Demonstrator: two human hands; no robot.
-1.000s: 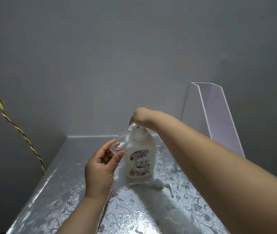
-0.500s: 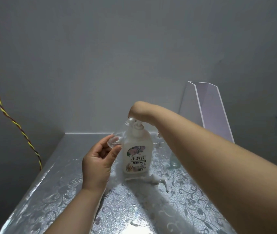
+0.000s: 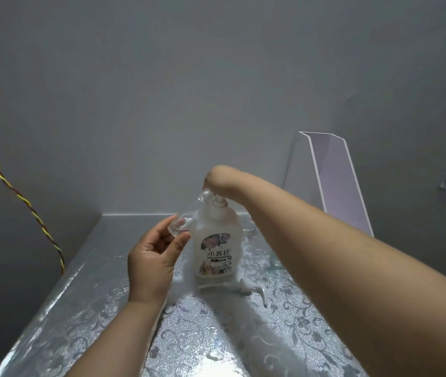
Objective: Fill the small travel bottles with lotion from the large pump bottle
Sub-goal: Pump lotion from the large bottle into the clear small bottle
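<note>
I see a plain grey wall [image 3: 189,91] behind a table [image 3: 80,308] covered in silver, floral-patterned film. Reference item: the large pump bottle [image 3: 217,240], standing upright near the table's middle, label facing the camera, neck uncovered. Its pump head [image 3: 243,288] lies flat on the table just in front of the bottle's base, spout pointing right. The left hand [image 3: 153,257] is just left of the large pump bottle, palm up, thumb and fingertips curled around the base of a clear small travel bottle [image 3: 179,228], which tilts up toward the large bottle's neck. The right hand [image 3: 216,176] hangs directly above that neck, wrist bent sharply down. Its fingers are hidden behind the wrist, so I cannot tell whether they grip anything. A further clear container [image 3: 274,263], possibly another travel bottle, stands right of the large pump bottle, partly covered by the right forearm. A white angled stand [image 3: 336,186] sits behind and right of the large bottle. A yellow-and-red twisted cable [image 3: 15,190] hangs well to its left.
</note>
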